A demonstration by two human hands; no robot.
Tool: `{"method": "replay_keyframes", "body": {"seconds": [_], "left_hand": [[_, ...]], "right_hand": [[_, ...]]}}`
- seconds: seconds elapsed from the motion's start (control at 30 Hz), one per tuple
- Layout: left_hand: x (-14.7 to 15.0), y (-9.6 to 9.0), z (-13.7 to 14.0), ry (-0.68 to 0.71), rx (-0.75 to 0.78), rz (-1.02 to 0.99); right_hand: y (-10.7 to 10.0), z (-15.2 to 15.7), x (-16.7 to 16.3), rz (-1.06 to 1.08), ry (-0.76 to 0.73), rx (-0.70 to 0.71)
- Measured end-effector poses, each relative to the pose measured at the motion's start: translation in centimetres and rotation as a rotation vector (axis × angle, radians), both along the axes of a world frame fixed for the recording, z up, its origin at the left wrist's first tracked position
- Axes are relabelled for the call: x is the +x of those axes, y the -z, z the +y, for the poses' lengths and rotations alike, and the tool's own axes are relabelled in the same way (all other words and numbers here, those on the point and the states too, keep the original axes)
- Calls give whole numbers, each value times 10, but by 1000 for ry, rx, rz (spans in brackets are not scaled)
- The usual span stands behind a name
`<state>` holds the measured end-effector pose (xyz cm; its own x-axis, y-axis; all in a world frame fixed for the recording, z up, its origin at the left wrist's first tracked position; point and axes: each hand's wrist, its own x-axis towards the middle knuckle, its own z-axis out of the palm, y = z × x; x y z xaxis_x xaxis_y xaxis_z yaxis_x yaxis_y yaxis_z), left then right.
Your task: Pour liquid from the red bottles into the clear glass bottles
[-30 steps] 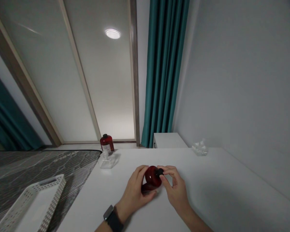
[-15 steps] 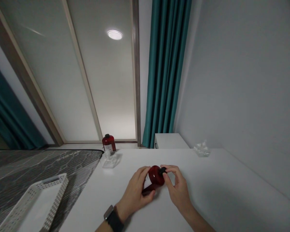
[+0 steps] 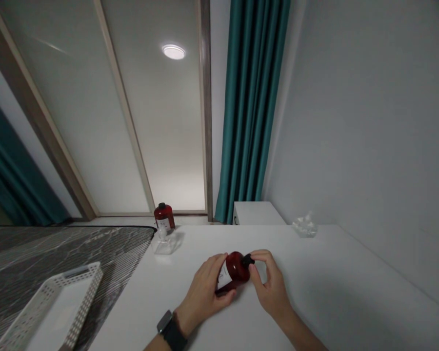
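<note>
A dark red bottle [image 3: 238, 267] with a white label lies tilted above the white table [image 3: 314, 292], its neck pointing right. My left hand [image 3: 208, 285], with a black watch on the wrist, is wrapped round the bottle's body. At the neck, the thumb and fingers of my right hand [image 3: 270, 282] pinch the black cap [image 3: 247, 260]. Part of the label is hidden by the left fingers. A second red bottle [image 3: 164, 217] with a black cap stands upright at the table's far left corner.
Beside the standing bottle is a clear plastic pump-like piece in wrapping [image 3: 163, 246]. Crumpled clear plastic [image 3: 305, 226] lies at the far right against the wall. A white perforated basket [image 3: 91, 292] rests on the grey patterned surface at left. Behind the table stands a white cabinet [image 3: 259, 212].
My right fingers and the black cap have shifted very slightly right. The bottle has turned a little, so more of its label shows. The left hand keeps its hold.
</note>
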<state>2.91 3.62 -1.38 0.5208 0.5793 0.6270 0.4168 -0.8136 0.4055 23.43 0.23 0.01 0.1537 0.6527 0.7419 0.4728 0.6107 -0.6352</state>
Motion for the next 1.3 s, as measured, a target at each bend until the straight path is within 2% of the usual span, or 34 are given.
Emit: {"method": "replay_keyframes", "body": {"seconds": [0.57, 0.73, 1.03, 1.3], "left_hand": [[-3, -4, 4, 46, -70, -18], [-5, -3, 3, 43, -50, 13], [-4, -1, 2, 15, 8, 68], [-6, -2, 2, 16, 16, 87]], "right_hand": [[-7, 0, 6, 16, -116, -43], [-7, -1, 7, -1, -128, -55], [-6, 1, 5, -98, -47, -81], [-11, -3, 10, -147, -145, -145]]}}
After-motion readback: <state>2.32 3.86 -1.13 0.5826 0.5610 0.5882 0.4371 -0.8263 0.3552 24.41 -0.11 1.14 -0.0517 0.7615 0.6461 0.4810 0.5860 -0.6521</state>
